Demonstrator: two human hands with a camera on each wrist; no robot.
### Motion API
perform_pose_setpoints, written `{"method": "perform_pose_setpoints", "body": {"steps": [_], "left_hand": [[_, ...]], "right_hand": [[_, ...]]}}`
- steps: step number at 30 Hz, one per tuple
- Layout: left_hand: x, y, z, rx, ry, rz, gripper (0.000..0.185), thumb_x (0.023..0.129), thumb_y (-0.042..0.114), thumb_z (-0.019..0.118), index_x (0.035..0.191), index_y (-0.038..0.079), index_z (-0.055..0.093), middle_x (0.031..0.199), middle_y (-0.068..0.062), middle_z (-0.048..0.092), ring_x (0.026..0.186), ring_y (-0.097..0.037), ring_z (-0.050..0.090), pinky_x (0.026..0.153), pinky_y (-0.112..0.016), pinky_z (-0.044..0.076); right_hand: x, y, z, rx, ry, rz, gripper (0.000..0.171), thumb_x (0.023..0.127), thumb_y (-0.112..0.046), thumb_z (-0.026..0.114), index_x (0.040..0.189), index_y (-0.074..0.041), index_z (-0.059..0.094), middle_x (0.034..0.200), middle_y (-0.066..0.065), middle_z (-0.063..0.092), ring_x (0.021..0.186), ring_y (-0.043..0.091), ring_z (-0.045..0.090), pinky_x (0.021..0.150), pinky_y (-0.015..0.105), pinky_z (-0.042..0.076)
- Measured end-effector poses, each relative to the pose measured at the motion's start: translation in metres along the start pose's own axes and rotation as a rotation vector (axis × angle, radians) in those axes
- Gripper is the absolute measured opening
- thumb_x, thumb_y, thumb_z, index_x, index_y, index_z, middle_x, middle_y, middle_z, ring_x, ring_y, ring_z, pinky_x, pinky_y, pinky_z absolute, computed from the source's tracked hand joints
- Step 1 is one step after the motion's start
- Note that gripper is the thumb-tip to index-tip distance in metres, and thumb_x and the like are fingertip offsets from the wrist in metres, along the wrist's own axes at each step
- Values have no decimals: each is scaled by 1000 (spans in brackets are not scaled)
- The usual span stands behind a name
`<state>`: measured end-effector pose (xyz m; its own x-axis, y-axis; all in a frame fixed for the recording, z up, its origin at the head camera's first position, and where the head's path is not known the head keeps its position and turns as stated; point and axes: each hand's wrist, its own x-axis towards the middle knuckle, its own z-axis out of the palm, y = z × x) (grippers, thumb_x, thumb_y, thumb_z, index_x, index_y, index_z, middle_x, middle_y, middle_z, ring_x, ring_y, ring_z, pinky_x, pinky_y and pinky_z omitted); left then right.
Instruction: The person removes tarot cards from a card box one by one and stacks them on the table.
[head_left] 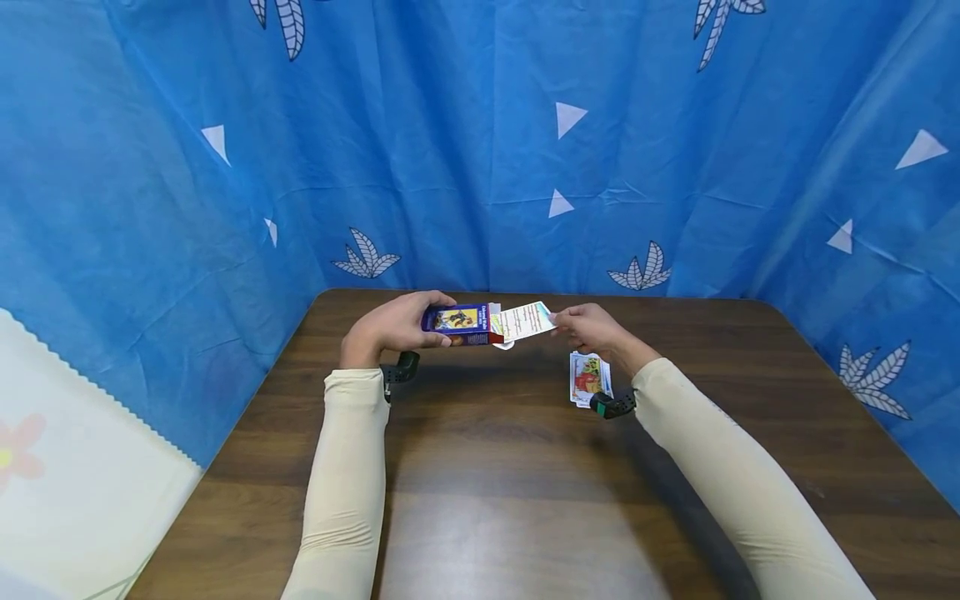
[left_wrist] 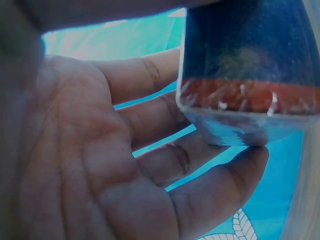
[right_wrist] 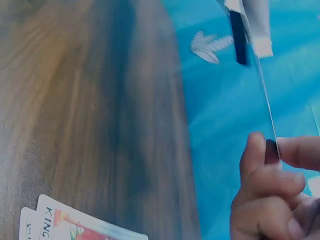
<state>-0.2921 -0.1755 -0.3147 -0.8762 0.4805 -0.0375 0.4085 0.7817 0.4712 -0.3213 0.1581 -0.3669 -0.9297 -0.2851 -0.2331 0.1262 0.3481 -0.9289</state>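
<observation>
Toward twelve o'clock on the brown table (head_left: 487, 500), the left hand (head_left: 393, 325) is curling its fingers around a small blue card box (head_left: 461, 323), holding it flat just above the wood. At the box's three o'clock end, the right hand (head_left: 592, 327) is pinching a white printed card (head_left: 527, 320) between thumb and fingertips (right_wrist: 265, 150), the card's far edge sitting at the box's open mouth. A short stack of loose cards (head_left: 588, 377) is lying face up on the table at about five o'clock from the box, partly under the right wrist. The card is probably feather-light, thin, springy and fairly slick, so a pinch near its short edge suits it best. The box looks like light cardboard that would crush if squeezed; its long sides are the safer hold.
</observation>
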Motion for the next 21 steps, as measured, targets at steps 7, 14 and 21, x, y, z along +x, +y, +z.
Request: {"method": "perform_pose_setpoints", "body": {"steps": [7, 14, 21], "left_hand": [[0, 2, -1, -15, -3, -3, 67, 86, 33, 76, 142, 10, 47, 134, -13, 56, 118, -29, 54, 104, -47, 46], [0, 1, -1, -18, -2, -9, 67, 86, 33, 75, 142, 10, 47, 134, -13, 56, 118, -30, 54, 104, -47, 46], [-1, 0, 0, -15, 1, -1, 68, 86, 33, 76, 142, 10, 47, 134, -13, 57, 117, -29, 54, 103, -48, 46]], "right_hand": [[3, 19, -38, 98, 77, 39, 37, 104, -22, 46, 131, 2, 49, 83, -1, 50, 56, 8, 35, 47, 19, 29], [2, 42, -57, -321, 177, 115, 38, 103, -24, 47, 130, 2, 57, 89, 7, 52, 61, 14, 39, 56, 27, 35], [2, 65, -55, -573, 168, 76, 31, 101, -16, 49, 117, 5, 65, 96, 16, 61, 71, 20, 49, 58, 29, 39]]}}
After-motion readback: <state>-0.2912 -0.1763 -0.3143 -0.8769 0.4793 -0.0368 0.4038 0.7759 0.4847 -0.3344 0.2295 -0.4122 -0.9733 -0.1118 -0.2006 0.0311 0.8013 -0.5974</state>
